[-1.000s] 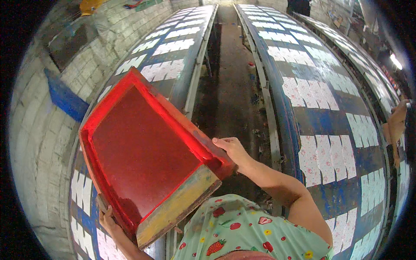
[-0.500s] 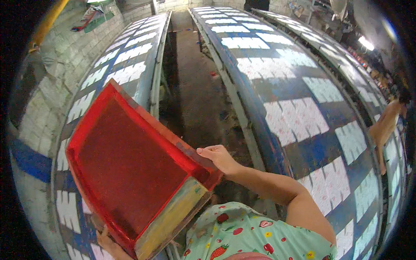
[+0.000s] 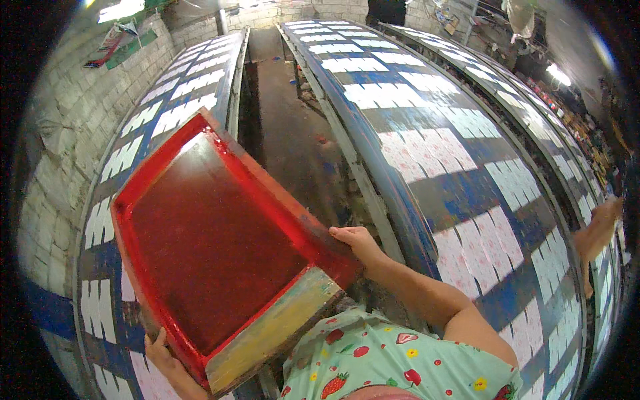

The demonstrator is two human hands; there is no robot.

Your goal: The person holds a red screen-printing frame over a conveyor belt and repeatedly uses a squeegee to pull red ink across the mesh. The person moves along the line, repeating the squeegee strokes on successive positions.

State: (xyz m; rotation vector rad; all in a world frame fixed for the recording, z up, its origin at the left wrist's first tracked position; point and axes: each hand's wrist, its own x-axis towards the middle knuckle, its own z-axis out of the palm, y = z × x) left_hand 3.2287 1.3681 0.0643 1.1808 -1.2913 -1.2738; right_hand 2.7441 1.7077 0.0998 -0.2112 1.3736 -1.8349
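Note:
A screen printing frame with red-smeared inner edges and a dark red mesh is held tilted in front of me, over the left table and the aisle. A yellowish, stained strip runs along its near side. My right hand grips the frame's right edge, thumb on top, the other fingers partly hidden beneath. At the lower left, my left hand is closed round the left edge, its fingertips showing beside the rim.
Long blue-stained tables flank me: a left table and a right table, both bearing rows of white cut pieces, some with pink prints. Between them runs a dark aisle. Another person's arm reaches in at the far right.
The frame and both my hands have shifted slightly, the right hand going right. A bright reflection now shows on the mesh. The other person's arm has moved lower.

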